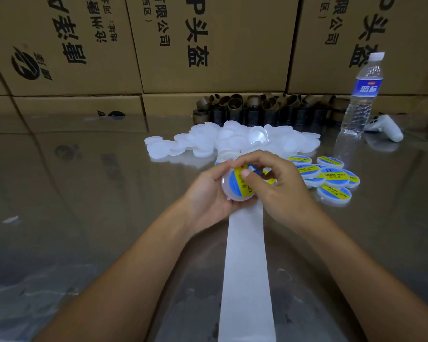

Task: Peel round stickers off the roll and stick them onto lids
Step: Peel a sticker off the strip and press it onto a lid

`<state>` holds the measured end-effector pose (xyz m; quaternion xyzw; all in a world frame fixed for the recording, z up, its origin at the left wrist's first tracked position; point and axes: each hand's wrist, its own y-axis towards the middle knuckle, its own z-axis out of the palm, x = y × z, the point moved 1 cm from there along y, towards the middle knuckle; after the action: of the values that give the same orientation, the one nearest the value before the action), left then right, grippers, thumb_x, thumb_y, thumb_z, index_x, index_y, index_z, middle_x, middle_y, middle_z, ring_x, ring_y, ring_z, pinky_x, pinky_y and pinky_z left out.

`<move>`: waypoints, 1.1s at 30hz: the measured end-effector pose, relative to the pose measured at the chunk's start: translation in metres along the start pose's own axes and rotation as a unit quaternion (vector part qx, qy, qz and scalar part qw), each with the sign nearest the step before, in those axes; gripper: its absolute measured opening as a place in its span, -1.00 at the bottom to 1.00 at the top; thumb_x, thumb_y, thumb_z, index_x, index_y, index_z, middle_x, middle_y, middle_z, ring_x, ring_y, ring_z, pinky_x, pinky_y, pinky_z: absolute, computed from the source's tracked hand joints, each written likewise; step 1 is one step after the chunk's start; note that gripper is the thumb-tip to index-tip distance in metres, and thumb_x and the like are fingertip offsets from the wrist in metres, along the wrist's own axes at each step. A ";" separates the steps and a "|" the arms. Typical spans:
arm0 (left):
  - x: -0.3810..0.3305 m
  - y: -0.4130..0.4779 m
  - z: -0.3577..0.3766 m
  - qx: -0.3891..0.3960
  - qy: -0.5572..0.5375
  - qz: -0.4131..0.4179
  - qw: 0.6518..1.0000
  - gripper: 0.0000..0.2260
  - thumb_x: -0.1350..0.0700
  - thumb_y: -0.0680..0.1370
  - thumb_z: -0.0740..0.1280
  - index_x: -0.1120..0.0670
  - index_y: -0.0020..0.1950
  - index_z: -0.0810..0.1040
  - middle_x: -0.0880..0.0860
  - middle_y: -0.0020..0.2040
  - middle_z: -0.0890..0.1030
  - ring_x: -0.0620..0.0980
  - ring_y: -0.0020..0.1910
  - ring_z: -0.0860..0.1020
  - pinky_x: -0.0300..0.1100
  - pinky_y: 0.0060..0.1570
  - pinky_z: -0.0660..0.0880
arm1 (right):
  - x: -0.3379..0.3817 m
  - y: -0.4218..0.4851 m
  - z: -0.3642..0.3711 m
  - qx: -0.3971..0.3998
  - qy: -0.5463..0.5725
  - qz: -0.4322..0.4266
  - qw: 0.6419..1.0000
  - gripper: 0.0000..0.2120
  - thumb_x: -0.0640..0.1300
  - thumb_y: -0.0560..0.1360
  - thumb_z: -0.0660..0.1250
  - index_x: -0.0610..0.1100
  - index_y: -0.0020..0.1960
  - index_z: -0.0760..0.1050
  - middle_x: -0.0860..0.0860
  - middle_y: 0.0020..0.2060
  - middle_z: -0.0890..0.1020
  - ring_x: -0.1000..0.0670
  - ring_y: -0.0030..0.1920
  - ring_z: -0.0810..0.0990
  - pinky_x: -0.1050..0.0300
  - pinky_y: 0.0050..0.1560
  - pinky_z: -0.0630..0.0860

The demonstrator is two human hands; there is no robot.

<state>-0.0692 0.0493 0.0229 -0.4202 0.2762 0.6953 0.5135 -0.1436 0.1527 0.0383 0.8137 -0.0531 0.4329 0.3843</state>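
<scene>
Pressing sticker onto lid, held above table: left hand cups lid from below, right hand curls round its edge, thumb flat on sticker. Step looks nearly done. Next move probably: put lid by labelled lids, take blank lid from white pile, peel new sticker from backing strip

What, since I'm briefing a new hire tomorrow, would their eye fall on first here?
Centre: the left hand holds a white lid while the right hand presses a blue-and-yellow sticker onto it. Behind lies a heap of plain lids, to the right a cluster of stickered lids, and a white paper strip runs toward the viewer.
</scene>
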 end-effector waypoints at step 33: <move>0.001 0.000 0.002 0.044 -0.022 -0.013 0.999 -0.39 -0.23 0.62 -0.11 0.18 0.20 0.52 0.16 0.12 0.61 0.05 0.12 0.59 -0.08 0.22 0.46 | -0.003 -0.002 0.002 0.041 -0.105 -0.001 0.994 -0.65 -0.27 0.51 0.31 0.23 -0.12 0.52 -0.09 -0.16 0.46 0.00 -0.06 0.43 0.34 -0.10 0.28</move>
<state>-0.0696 0.0513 0.0228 -0.3853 0.2900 0.6847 0.5464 -0.1433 0.1525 0.0346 0.8699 -0.0745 0.3462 0.3433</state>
